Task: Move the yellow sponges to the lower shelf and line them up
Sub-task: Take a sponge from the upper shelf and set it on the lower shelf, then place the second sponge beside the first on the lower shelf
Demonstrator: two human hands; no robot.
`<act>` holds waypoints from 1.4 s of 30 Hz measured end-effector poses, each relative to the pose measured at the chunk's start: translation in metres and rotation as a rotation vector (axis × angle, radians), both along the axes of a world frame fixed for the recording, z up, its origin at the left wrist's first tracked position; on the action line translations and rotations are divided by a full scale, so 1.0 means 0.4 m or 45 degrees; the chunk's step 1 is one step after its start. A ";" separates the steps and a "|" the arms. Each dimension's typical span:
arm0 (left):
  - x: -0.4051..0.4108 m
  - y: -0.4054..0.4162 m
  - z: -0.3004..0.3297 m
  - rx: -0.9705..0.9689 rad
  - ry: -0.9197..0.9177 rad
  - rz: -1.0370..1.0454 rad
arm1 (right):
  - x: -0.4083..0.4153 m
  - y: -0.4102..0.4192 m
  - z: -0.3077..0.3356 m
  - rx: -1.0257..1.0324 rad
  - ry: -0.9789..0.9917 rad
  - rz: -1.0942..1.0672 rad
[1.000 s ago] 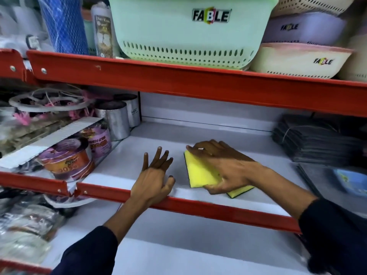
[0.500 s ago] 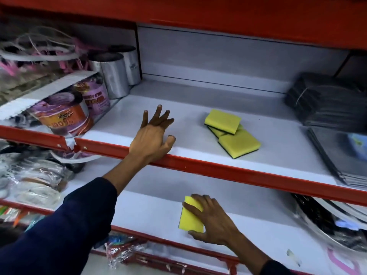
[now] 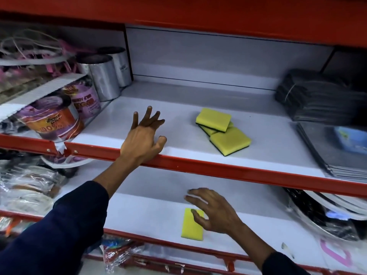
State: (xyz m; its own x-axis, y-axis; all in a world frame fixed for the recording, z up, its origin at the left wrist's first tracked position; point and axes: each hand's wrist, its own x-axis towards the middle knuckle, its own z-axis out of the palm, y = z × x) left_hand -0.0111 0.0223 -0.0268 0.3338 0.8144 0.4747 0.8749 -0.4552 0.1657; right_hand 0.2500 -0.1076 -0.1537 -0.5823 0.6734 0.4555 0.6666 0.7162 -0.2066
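Observation:
One yellow sponge point(image 3: 191, 225) lies flat on the white lower shelf point(image 3: 151, 213), near its red front edge. My right hand point(image 3: 215, 212) hovers just right of it, fingers spread, thumb over its top corner, holding nothing. Three more yellow sponges with dark undersides sit in a loose overlapping pile on the upper shelf point(image 3: 178, 124): the top one point(image 3: 214, 119), one mostly hidden beneath it point(image 3: 208, 130), and the nearest one point(image 3: 230, 140). My left hand point(image 3: 145, 138) rests on the upper shelf's red front rail, fingers splayed and empty.
Purple and orange tubs point(image 3: 57, 122) and silver cans point(image 3: 103, 78) crowd the upper shelf's left end. Dark stacked sheets point(image 3: 315, 100) and flat packs fill its right end. Wrapped goods point(image 3: 25, 191) lie at the lower left, metal trays point(image 3: 327, 217) at the lower right.
My right hand carried a sponge from the upper shelf down to the lower shelf, set it flat and let go, fingers now spread. The left hand stayed on the rail.

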 end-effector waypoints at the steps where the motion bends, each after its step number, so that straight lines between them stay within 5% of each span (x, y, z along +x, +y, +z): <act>1: 0.001 0.002 0.000 0.006 0.002 -0.002 | 0.000 0.006 0.051 0.216 0.080 0.041; 5: -0.006 0.004 -0.006 0.025 0.013 -0.003 | -0.014 0.052 0.274 0.706 0.252 -0.038; 10: -0.003 0.000 -0.003 0.023 0.010 0.003 | -0.002 0.236 0.423 0.336 0.203 -0.629; 14: -0.003 -0.003 0.000 0.024 -0.007 -0.003 | 0.036 0.369 0.422 -0.154 -0.128 -0.728; 17: -0.004 -0.003 0.001 0.023 -0.020 -0.004 | 0.042 0.406 0.413 -0.183 -0.296 -0.692; 28: -0.006 0.003 0.004 0.051 -0.015 0.004 | 0.043 0.197 0.494 0.293 0.240 -0.783; 37: -0.005 0.003 0.001 0.068 0.001 -0.023 | 0.080 -0.072 0.226 0.358 0.393 -0.705; 42: -0.002 0.001 -0.002 0.052 -0.012 -0.014 | 0.086 -0.111 0.000 -0.139 0.256 -0.869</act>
